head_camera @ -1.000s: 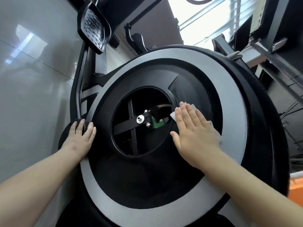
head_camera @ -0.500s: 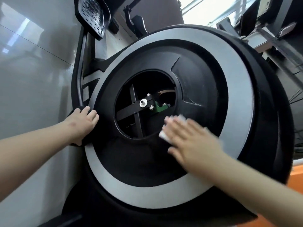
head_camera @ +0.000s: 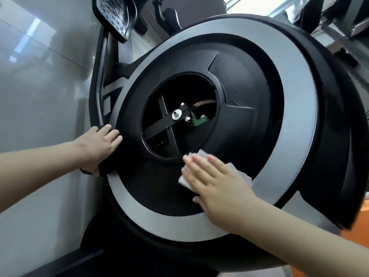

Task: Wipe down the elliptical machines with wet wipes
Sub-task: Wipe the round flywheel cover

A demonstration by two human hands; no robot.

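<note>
Evidently limp and light, the wet wipe (head_camera: pixel 239 172) is best pressed flat, as under the right hand (head_camera: pixel 217 182), fingers straight; the left hand (head_camera: pixel 99 145) fingers grip the elliptical housing (head_camera: pixel 249 86) edge.

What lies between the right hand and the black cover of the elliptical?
A white wet wipe, flat under the right hand against the black cover, seen in the head view.

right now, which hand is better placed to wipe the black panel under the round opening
Right. The right hand presses the wipe flat on that panel, fingers straight. The left hand grips the housing edge off to the side and holds no wipe.
</note>
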